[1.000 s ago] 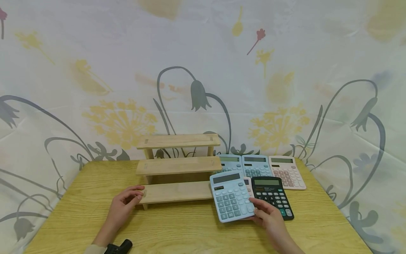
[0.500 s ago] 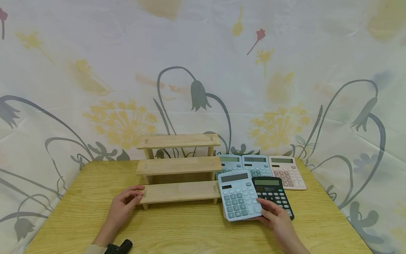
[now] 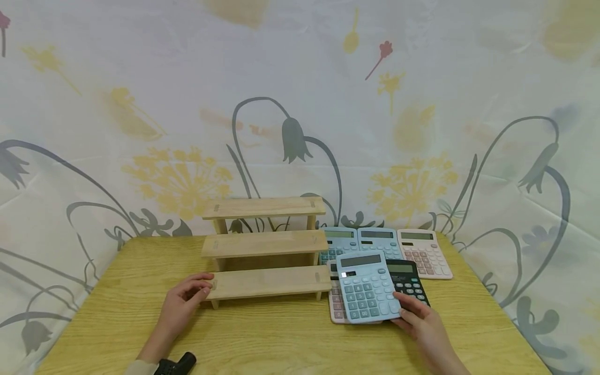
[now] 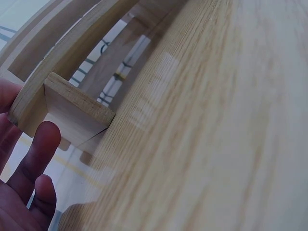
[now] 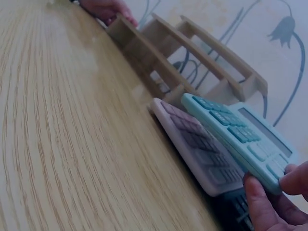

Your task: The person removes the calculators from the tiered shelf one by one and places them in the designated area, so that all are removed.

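My right hand pinches a light blue calculator by its lower right corner, thumb over its keys and fingers beneath. In the right wrist view this calculator is tilted above a pink calculator. In the head view it overlaps that pink one and a black calculator. At the left, my left hand holds the end of the lowest board of a three-step wooden stand. The left wrist view shows its fingers around the board's end, beside the leg.
Behind the held calculator, two blue calculators and a pink calculator lie in a row right of the stand. All stand on a wood-grain table. A flower-patterned cloth hangs behind the table.
My right hand has carried the blue calculator to the right, away from the lowest board and over the black calculator. The pink calculator's left part now shows. My left hand has stayed in place.
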A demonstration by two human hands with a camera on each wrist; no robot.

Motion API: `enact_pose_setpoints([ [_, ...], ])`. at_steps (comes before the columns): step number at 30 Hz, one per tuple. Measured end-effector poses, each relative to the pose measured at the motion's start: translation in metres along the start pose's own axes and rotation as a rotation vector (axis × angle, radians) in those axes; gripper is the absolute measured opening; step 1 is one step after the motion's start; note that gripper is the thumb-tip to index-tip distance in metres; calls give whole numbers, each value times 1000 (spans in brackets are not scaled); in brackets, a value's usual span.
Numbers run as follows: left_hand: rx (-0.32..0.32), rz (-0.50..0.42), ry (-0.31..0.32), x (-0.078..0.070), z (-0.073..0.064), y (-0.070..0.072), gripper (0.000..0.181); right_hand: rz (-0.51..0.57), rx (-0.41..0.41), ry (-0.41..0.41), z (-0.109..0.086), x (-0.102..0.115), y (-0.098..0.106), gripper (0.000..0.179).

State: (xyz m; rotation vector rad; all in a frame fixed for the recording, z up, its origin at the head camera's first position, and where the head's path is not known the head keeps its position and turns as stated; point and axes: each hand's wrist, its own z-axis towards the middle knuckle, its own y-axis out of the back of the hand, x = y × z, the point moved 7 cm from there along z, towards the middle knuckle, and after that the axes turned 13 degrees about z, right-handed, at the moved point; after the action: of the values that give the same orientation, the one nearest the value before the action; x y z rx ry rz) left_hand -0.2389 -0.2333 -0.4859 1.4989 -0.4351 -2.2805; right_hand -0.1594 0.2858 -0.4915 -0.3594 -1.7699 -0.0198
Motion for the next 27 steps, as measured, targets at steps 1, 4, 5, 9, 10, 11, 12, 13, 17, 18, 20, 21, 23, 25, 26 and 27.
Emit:
enact_pose_setpoints([
  [1, 1, -3, 0, 0, 0, 0, 10, -2, -2, 1, 0, 0, 2, 45],
  [4, 0, -6, 0, 0, 0, 0, 10, -4, -5, 5, 0, 2, 10, 45],
  [5, 0, -4, 0, 0, 0, 0, 10, -5, -8, 5, 0, 2, 12, 45],
  [9, -3, 1, -3, -1, 0, 0, 10, -1, -19, 3, 1, 3, 22, 45],
  [10, -3, -1, -3, -1, 0, 0, 10, 1, -24, 0, 2, 3, 25, 46],
  [11, -3, -3, -4, -1, 0, 0, 10, 5, -26, -5, 2, 2, 28, 46],
  [12, -4, -4, -5, -1, 0, 0, 10, 8, -26, -4, 2, 2, 30, 46],
  [13, -4, -5, -6, -1, 0, 1, 9, 13, -26, -6, 2, 3, 33, 46],
  [17, -5, -6, -11, -1, 0, 1, 9, 49, -30, -7, 3, 4, 44, 44],
  [18, -5, -6, -14, -1, 0, 0, 9, 58, -34, -7, 3, 5, 47, 44],
  [20, -6, -10, -18, 0, 1, 0, 9, 68, -41, -7, 4, 5, 53, 43],
  [21, -5, -11, -20, 0, 1, 0, 9, 67, -45, -6, 3, 6, 56, 44],
  [23, -6, -14, -23, 1, 1, 0, 9, 70, -59, -13, 4, 6, 61, 43],
  [25, -6, -16, -25, 1, 1, 0, 9, 73, -78, -20, 5, 6, 66, 44],
  [26, -7, -16, -25, 1, 1, 1, 9, 75, -85, -24, 6, 6, 68, 44],
  [27, -6, -17, -25, 2, 0, 1, 9, 79, -90, -31, 6, 6, 70, 43],
])
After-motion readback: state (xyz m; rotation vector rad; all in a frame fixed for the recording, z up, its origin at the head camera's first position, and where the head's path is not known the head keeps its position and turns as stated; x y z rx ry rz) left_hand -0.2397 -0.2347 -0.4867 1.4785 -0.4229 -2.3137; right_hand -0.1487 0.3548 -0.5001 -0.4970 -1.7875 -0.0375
